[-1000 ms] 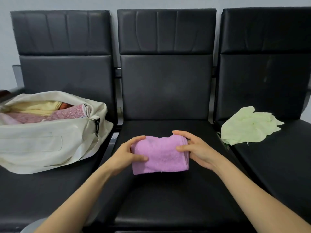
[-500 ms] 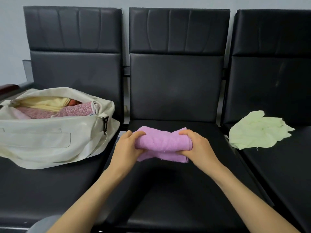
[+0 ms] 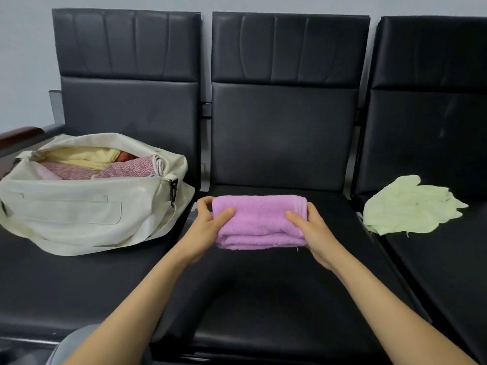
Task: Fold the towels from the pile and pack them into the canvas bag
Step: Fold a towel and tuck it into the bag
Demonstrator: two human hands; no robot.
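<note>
**A:** Looking at the purple towel (image 3: 259,222) first, it's folded into a chunky rectangle, several layers thick. You can see the stacked edges along the near side and ribbed border lines at its right end. Fluffy terry surface, lilac-pink, a few loose threads along the bottom edge.

**B:** Where is it exactly?

**A:** Over the middle seat (image 3: 263,299) of a row of black padded chairs, toward the back of the cushion. Can't tell whether it's resting on the seat or held just above it. The left hand (image 3: 208,225) is clamped on its left end, thumb on top and fingers wrapped behind. The right hand (image 3: 313,230) grips the right end the same way, thumb across the top.

**B:** And the bag?

**A:** The canvas bag (image 3: 79,209) sits on the left seat (image 3: 66,272), cream coloured, mouth open wide, just beside the left hand but not touching it. Inside there's a pale yellow towel (image 3: 84,158) at the back and a speckled pink towel (image 3: 126,167) in front, rolled or folded, plus something reddish tucked between them that I can't make out.

**B:** Anything left to fold?

**A:** One light green towel (image 3: 405,206), lying crumpled and unfolded on the right seat (image 3: 448,272), well apart from both hands.
</note>
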